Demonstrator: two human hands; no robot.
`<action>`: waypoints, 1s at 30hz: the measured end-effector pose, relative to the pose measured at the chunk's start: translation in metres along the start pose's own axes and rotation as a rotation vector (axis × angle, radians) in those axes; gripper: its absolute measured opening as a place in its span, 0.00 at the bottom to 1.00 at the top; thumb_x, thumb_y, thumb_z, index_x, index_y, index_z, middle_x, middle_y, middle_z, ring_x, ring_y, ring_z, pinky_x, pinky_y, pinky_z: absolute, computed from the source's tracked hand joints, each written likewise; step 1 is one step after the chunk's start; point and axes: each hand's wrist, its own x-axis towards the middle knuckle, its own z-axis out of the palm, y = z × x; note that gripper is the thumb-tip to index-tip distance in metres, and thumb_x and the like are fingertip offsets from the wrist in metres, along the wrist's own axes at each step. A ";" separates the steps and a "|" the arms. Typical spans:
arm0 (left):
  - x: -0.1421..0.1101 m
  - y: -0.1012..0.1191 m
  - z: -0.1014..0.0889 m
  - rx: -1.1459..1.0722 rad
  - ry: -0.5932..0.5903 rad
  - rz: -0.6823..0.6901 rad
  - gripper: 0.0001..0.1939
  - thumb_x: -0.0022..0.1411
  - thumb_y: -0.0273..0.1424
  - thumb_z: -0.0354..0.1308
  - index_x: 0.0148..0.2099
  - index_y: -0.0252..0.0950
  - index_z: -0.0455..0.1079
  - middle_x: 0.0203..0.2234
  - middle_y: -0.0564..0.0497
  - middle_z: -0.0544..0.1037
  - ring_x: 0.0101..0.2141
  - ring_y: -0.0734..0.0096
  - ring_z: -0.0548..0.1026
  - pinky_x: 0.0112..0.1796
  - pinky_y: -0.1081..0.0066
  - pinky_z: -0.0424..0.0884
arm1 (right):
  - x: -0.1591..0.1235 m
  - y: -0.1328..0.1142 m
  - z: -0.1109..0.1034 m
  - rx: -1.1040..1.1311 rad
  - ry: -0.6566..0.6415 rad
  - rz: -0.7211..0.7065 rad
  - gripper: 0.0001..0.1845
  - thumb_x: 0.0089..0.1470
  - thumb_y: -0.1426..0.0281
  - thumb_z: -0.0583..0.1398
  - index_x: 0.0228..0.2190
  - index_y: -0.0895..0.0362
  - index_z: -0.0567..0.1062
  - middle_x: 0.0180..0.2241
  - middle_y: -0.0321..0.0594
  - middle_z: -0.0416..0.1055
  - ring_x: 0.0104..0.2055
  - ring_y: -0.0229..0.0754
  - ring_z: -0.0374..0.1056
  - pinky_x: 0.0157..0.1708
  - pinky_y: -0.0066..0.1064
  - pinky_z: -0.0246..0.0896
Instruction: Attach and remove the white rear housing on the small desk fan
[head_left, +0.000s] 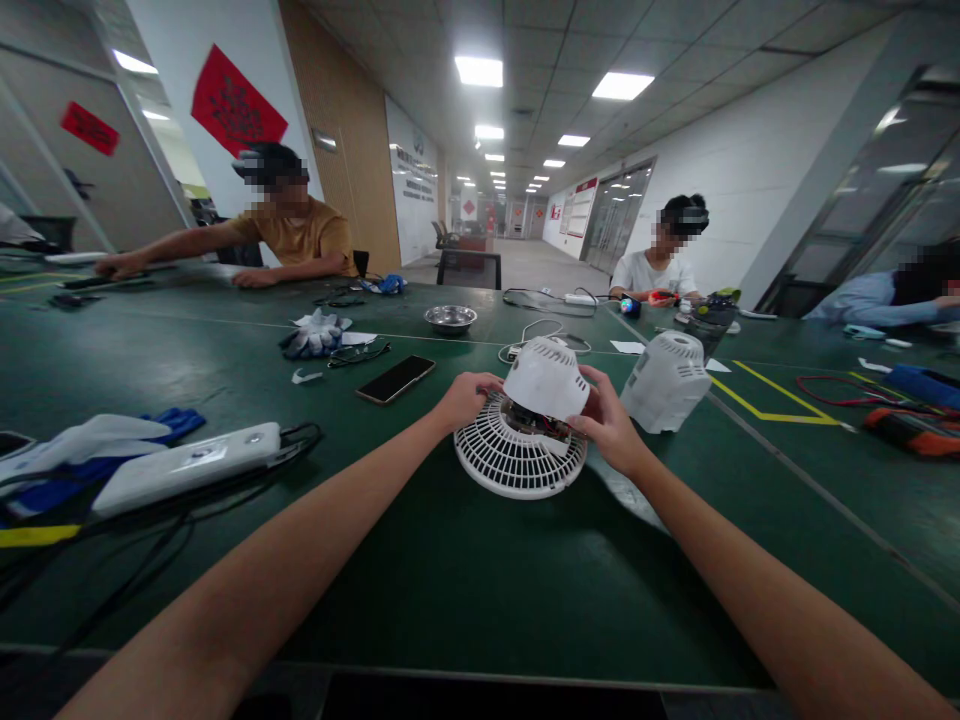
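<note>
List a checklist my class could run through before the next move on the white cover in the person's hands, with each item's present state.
1. Right hand gripping the white cover: ok, thumb and fingers at its edge.
2. Left hand gripping firmly: cannot tell; its fingertips are partly hidden.
3. Cover level above the round grille: not ok, it is tilted, with inner parts showing below it.
4. All wiring free of the cover's rim: cannot tell, too small.
5. Phone apart from the grille: ok.
</note>
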 end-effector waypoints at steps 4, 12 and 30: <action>0.000 0.003 0.006 0.048 0.022 0.005 0.22 0.51 0.14 0.50 0.37 0.37 0.82 0.39 0.48 0.83 0.44 0.59 0.79 0.52 0.63 0.70 | -0.003 0.000 -0.002 -0.224 -0.031 -0.100 0.46 0.46 0.65 0.68 0.64 0.49 0.56 0.51 0.45 0.72 0.52 0.57 0.70 0.58 0.54 0.62; -0.003 0.022 0.012 0.348 0.042 0.097 0.10 0.58 0.21 0.55 0.36 0.36 0.77 0.36 0.42 0.80 0.38 0.55 0.76 0.45 0.60 0.71 | -0.002 0.000 -0.007 -0.533 -0.044 -0.230 0.46 0.48 0.68 0.65 0.67 0.52 0.56 0.64 0.51 0.63 0.64 0.64 0.60 0.65 0.59 0.51; -0.003 0.013 0.011 0.143 -0.084 0.172 0.17 0.64 0.24 0.47 0.44 0.36 0.78 0.44 0.46 0.78 0.47 0.59 0.75 0.53 0.58 0.68 | 0.002 0.006 -0.005 -0.686 -0.107 -0.322 0.44 0.47 0.65 0.60 0.64 0.57 0.56 0.60 0.54 0.63 0.60 0.61 0.62 0.61 0.56 0.56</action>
